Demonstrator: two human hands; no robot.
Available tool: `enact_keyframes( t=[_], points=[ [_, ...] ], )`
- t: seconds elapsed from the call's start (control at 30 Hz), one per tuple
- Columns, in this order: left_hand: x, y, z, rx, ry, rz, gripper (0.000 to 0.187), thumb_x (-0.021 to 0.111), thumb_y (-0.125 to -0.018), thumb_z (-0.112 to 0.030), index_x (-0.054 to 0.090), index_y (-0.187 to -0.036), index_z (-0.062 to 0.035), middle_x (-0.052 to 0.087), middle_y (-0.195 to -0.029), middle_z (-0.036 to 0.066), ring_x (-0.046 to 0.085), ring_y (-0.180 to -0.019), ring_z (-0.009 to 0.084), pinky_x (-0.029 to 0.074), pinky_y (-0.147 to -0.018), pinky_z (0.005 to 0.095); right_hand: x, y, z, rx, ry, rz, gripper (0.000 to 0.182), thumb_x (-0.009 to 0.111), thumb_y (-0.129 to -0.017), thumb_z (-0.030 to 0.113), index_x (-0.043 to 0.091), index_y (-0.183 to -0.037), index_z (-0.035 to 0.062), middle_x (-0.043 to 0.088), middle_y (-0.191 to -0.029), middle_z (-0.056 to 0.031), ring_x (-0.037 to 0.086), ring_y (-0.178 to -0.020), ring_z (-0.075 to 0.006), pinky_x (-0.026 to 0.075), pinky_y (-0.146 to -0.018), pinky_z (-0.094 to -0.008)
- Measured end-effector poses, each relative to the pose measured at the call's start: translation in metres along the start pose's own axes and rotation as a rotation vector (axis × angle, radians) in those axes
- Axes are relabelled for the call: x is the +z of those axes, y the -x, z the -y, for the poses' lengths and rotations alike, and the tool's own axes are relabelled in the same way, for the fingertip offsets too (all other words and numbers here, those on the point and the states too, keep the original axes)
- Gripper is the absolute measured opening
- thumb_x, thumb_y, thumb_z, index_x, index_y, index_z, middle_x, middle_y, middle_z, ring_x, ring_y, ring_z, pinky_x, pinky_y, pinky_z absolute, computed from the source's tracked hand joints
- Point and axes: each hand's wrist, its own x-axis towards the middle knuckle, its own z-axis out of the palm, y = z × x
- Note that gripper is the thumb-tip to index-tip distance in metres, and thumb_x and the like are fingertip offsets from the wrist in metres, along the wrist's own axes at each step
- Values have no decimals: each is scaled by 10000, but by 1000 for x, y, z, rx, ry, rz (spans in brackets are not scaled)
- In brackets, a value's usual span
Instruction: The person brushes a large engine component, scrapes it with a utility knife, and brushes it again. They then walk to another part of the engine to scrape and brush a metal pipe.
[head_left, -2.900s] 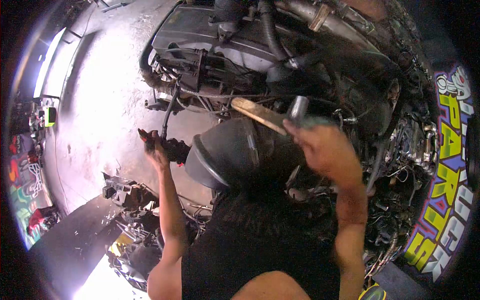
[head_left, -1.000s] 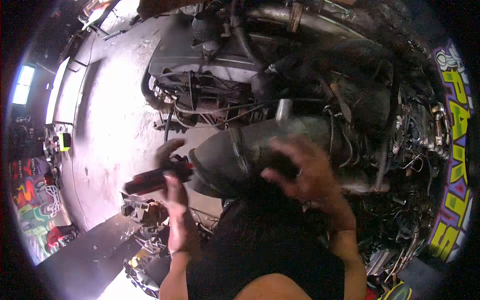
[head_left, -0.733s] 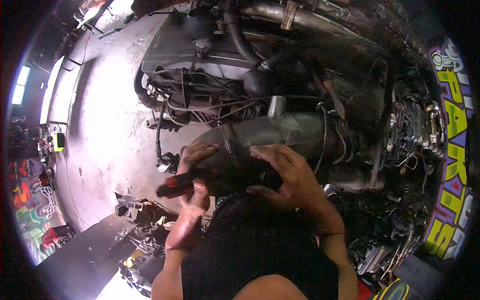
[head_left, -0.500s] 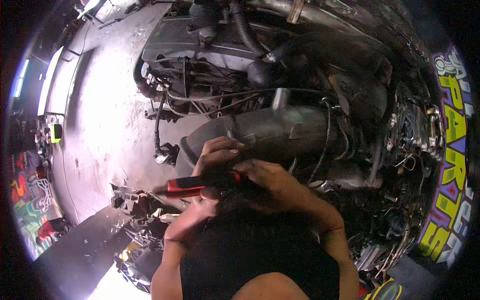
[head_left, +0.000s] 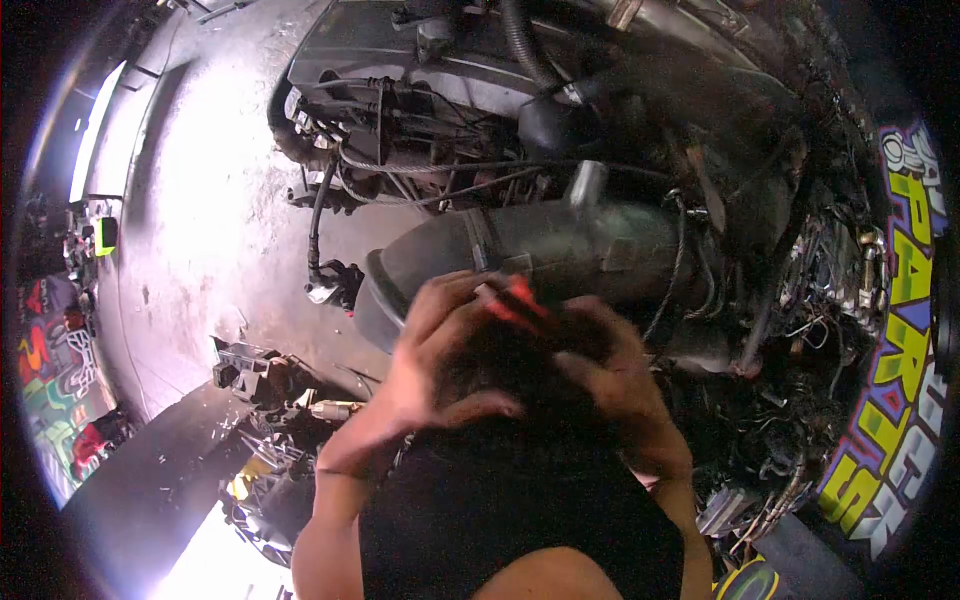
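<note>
My left hand (head_left: 440, 340) is bent around the left side of a blurred red-and-black object (head_left: 522, 305), fingertips at its upper edge and thumb lower down. On the other side, my right hand (head_left: 615, 365) curls its fingers and thumb toward the same dark object. I cannot tell what kind of object it is, since motion and shadow smear it. Just beyond my hands lies a large dark cylindrical pipe (head_left: 560, 240) with a short metal stub (head_left: 588, 183) on top and a strap around it.
A twisted cable (head_left: 440, 168) crosses behind the pipe. Farther back are a ribbed hose (head_left: 525, 45) and dark machinery. Metal parts (head_left: 260, 370) lie on the floor at left. Tangled engine parts (head_left: 770, 420) fill the right, beside a banner reading PARTS (head_left: 885, 350).
The red-and-black object has swung from pointing left to a spot between my hands, nearer the pipe. My left hand has moved up and my right hand to the right. The view has shifted slightly.
</note>
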Motion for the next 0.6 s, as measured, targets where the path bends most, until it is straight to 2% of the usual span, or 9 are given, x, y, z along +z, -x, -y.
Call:
enact_keyframes(
  t=[0.03, 0.07, 0.13, 0.17, 0.27, 0.3, 0.37, 0.47, 0.6],
  points=[
    [-3, 0, -8, 13, -174, -95, 629, 801, -672, -280, 577, -1200, -23, 576, -1170, 184, 530, -1089, 392, 421, -946, 476, -9, 2, -4, -24, 119, -176, 416, 647, -823, 45, 517, -1218, 18, 627, -1094, -84, 613, -944, -175, 496, -832, -318],
    [-5, 4, -1, 4, -169, -97, 629, 801, -672, -280, 577, -1200, -23, 576, -1170, 184, 530, -1089, 392, 421, -946, 476, -16, 2, 2, -13, 121, -173, 416, 647, -823, 45, 517, -1218, 18, 627, -1094, -84, 613, -944, -175, 496, -832, -318],
    [-11, 15, 15, 3, -433, -250, 511, 769, -674, -202, 615, -1130, -31, 598, -1133, 163, 541, -1069, 383, 422, -947, 470, -32, 4, 16, -151, -51, -316, 435, 625, -833, 34, 507, -1251, 11, 642, -1021, -76, 623, -840, -153, 505, -709, -251],
    [-10, 13, 12, -96, -494, -271, 442, 743, -668, -145, 637, -1084, -41, 610, -1121, 145, 554, -1071, 367, 425, -943, 472, -42, 7, 17, -196, -106, -361, 441, 618, -836, 31, 503, -1262, 8, 647, -997, -73, 626, -805, -146, 508, -668, -229],
    [-6, 17, 23, -15, -524, -284, 400, 740, -670, -138, 655, -1050, -50, 626, -1099, 128, 565, -1073, 348, 424, -943, 478, -60, 25, -2, 55, -60, -641, 546, 701, -776, 54, 498, -1279, -5, 655, -923, -76, 621, -703, -131, 476, -568, -168],
    [-5, 17, 24, -1, -511, -291, 367, 735, -666, -128, 668, -1019, -52, 639, -1080, 117, 575, -1073, 332, 420, -949, 477, -60, 26, -5, -80, 28, -503, 611, 758, -722, 69, 501, -1271, -12, 654, -914, -85, 623, -699, -140, 490, -582, -193],
    [-6, 18, 24, -28, -539, -296, 350, 732, -666, -119, 670, -1004, -53, 641, -1075, 115, 580, -1063, 326, 419, -951, 475, -63, 23, -10, -201, 115, -351, 678, 814, -668, 84, 505, -1262, -19, 653, -905, -94, 626, -696, -150, 504, -596, -218],
    [-5, 16, 33, -75, -566, -308, 313, 714, -667, -103, 671, -973, -54, 644, -1058, 114, 590, -1046, 316, 417, -955, 470, -61, 13, -13, -148, 135, -301, 804, 877, -563, 95, 498, -1260, -31, 652, -889, -120, 641, -715, -165, 526, -612, -267],
    [-4, 10, 41, -45, -585, -350, 265, 666, -675, -84, 667, -938, -51, 651, -1020, 113, 602, -1020, 313, 415, -957, 466, -59, -7, -13, -126, -54, -249, 819, 855, -572, 72, 465, -1285, -34, 642, -889, -154, 652, -717, -197, 538, -630, -306]
  ],
)
